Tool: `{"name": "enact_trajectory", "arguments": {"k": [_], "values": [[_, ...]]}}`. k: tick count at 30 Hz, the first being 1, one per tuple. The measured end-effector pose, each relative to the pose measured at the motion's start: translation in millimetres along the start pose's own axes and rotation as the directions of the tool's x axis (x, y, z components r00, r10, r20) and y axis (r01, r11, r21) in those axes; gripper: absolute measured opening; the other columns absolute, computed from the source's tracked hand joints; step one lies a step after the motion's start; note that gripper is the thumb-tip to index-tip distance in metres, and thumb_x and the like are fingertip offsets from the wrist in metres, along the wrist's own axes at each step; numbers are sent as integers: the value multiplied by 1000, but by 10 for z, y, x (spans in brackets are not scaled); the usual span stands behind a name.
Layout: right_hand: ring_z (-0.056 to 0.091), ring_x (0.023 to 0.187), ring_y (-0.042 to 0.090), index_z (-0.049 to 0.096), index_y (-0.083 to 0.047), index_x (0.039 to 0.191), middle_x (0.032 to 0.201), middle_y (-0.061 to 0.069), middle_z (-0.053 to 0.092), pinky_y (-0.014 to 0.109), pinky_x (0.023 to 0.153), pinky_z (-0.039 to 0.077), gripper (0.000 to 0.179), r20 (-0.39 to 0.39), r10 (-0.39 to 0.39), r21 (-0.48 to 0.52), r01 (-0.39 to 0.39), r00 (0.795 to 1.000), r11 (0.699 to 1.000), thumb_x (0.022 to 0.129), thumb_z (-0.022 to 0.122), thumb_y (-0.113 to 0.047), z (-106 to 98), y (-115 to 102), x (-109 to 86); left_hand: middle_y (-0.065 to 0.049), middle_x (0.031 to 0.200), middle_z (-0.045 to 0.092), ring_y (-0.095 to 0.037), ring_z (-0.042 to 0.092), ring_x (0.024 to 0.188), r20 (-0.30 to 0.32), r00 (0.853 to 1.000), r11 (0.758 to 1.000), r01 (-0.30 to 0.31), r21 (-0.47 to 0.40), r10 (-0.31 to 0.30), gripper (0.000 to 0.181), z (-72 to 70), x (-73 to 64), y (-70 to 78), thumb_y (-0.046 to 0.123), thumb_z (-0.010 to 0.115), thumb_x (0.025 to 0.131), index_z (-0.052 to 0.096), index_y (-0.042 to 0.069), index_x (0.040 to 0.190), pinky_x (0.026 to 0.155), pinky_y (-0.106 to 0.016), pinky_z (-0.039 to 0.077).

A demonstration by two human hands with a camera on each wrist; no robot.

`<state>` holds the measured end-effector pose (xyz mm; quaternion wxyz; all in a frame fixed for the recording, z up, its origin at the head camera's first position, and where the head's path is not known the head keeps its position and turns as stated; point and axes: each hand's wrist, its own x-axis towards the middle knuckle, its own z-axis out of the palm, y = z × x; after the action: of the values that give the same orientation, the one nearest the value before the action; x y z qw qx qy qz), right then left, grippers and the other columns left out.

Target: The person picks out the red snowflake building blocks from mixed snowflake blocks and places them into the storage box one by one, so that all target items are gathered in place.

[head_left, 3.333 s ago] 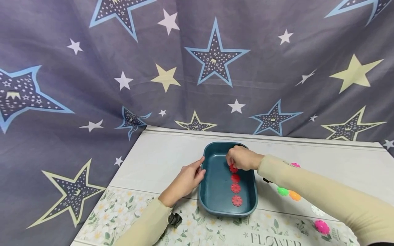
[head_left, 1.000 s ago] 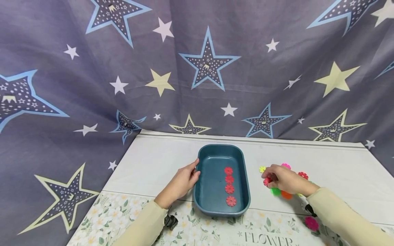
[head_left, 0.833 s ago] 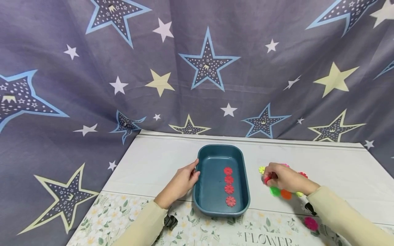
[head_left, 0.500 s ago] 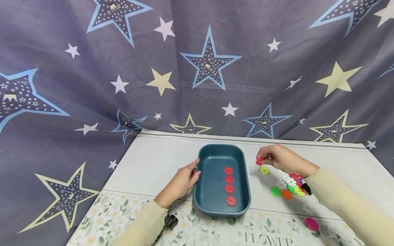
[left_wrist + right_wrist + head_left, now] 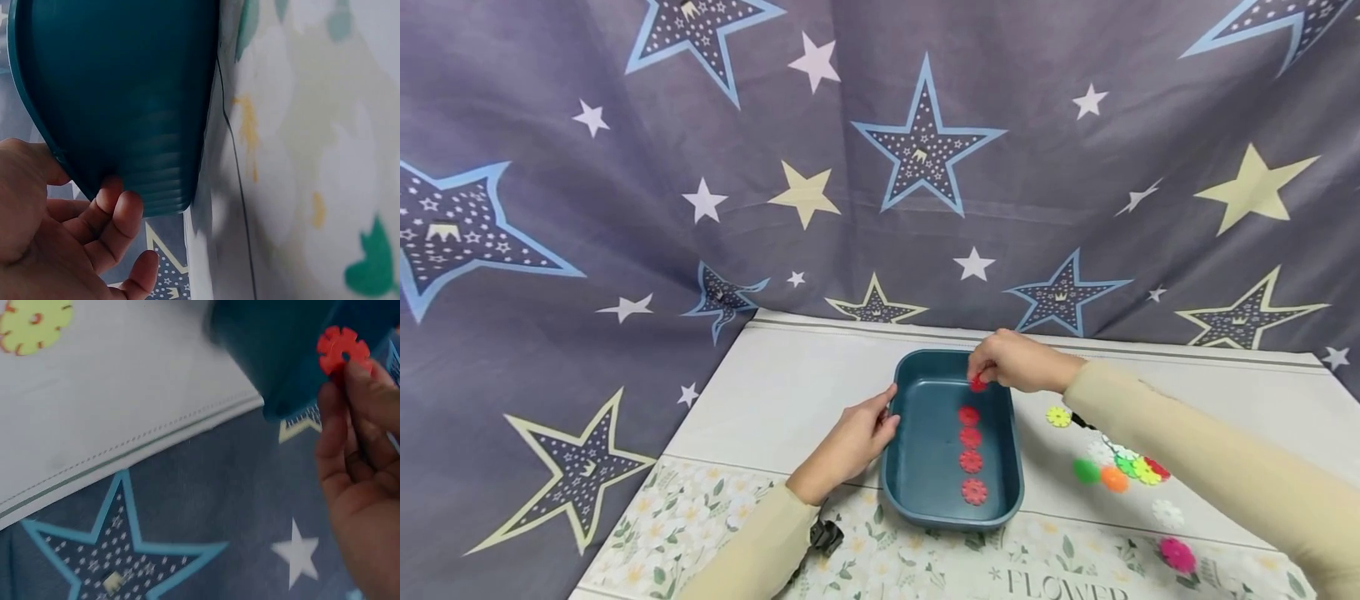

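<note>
A deep teal plastic tray [image 5: 925, 467] stands on the table, with a column of several red notched building discs [image 5: 971, 461] lying along its right half. My left hand [image 5: 848, 437] holds the tray's left side; in the left wrist view, fingertips [image 5: 128, 209] rest against the outer wall, and part of the hand is hidden behind the rim. Over the tray's far right corner, my right hand [image 5: 1022, 361] pinches another red disc [image 5: 340, 347] between thumb and fingers, above the far end of the column.
Right of the tray lie loose discs: a yellow one [image 5: 1058, 417], a green one [image 5: 1086, 471], an orange one [image 5: 1114, 478], a white one [image 5: 1167, 513], a magenta one [image 5: 1177, 554]. The right sleeve [image 5: 1195, 450] covers part of the pile. A star-printed curtain [image 5: 880, 233] hangs behind.
The right hand set a red disc in the tray, went right to the loose discs, picked up another red one and carried it left over the tray. The left hand stays at the tray's side.
</note>
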<state>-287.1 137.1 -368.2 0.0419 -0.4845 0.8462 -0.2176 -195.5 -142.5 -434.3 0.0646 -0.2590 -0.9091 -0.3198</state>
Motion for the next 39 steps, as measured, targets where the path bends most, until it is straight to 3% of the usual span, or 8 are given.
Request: {"name": "enact_trajectory", "arguments": {"k": [7,18,26,33,39], "values": [[64,72,14,76,-7,78,78,0,69,29,66,52,25,-32,-23,-181,17,999,983,70,66,16,210,78,211,7,73,48,-5,44,58,-11,1000,1000,-15,11,15,48,11,-2,-12,12,55,96,42,-7,138,54,-23,42],[60,67,19,73,-12,64,69,-4,65,32,63,50,27,-85,80,-340,-104,993,935,64,62,13,405,82,305,8,72,48,-4,43,56,-15,1000,999,-25,25,26,47,9,9,-17,13,54,96,43,-7,138,54,-21,41],[52,55,16,59,-14,50,53,-7,53,31,54,47,32,-116,194,-363,-223,974,905,59,56,16,527,70,360,9,72,47,-4,44,57,-13,1000,999,-19,43,19,48,-2,14,4,13,56,96,44,-6,138,59,-26,42],[30,53,13,44,-14,48,50,-5,37,30,48,36,35,-189,149,-351,-208,971,913,61,52,17,568,39,312,10,72,47,-3,43,56,-9,1000,998,-22,55,23,48,-2,21,5,13,56,96,44,-6,138,63,-27,41],[46,56,13,65,-7,59,59,-1,57,31,54,45,23,-205,129,-239,-178,970,955,66,60,14,325,-54,185,9,72,48,-4,44,56,-7,1000,999,-9,44,9,48,-3,12,4,13,56,96,44,-6,138,59,-26,42]]}}
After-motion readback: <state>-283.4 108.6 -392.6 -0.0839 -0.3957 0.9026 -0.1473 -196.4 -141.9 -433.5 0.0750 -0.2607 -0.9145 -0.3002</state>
